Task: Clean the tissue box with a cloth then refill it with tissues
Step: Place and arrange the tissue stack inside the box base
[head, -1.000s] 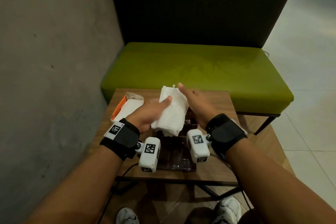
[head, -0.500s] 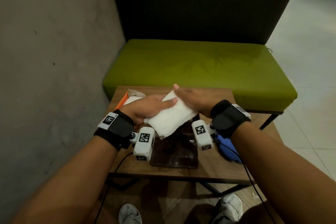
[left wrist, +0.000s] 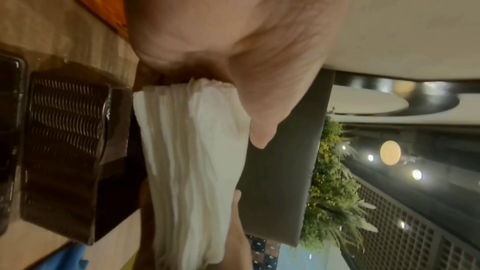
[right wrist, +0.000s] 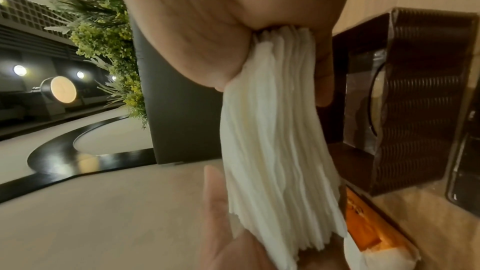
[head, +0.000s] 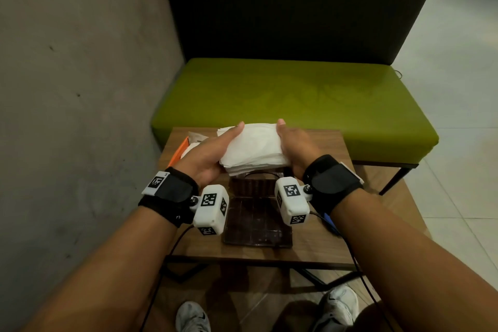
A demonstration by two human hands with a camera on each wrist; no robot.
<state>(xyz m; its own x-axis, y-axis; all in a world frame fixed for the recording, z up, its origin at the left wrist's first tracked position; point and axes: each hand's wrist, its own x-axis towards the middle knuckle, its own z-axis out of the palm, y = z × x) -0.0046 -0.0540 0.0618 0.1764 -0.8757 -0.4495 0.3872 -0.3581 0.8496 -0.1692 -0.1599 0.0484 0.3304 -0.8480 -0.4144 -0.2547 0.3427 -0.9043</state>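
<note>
A thick stack of white tissues [head: 253, 148] is held level between both hands, just above the dark brown ribbed tissue box [head: 254, 187]. My left hand [head: 226, 143] grips the stack's left end, thumb on top. My right hand [head: 285, 140] grips the right end the same way. The left wrist view shows the tissues [left wrist: 192, 161] pinched under my thumb, with the box [left wrist: 67, 151] below. Seen from the right wrist, the tissues [right wrist: 272, 141] hang from my palm beside the box [right wrist: 415, 100], whose open inside faces the stack. A flat dark panel [head: 256, 224] lies in front of the box.
An orange tissue packet [head: 179, 152] lies at the table's far left. A blue cloth [head: 330, 221] sits partly hidden under my right wrist. The small wooden table [head: 318, 248] stands against a green bench [head: 296, 100], with a concrete wall [head: 80, 89] on the left.
The tissue stack went from tilted and hanging to lying level. My hands moved apart to its two ends, thumbs now on top.
</note>
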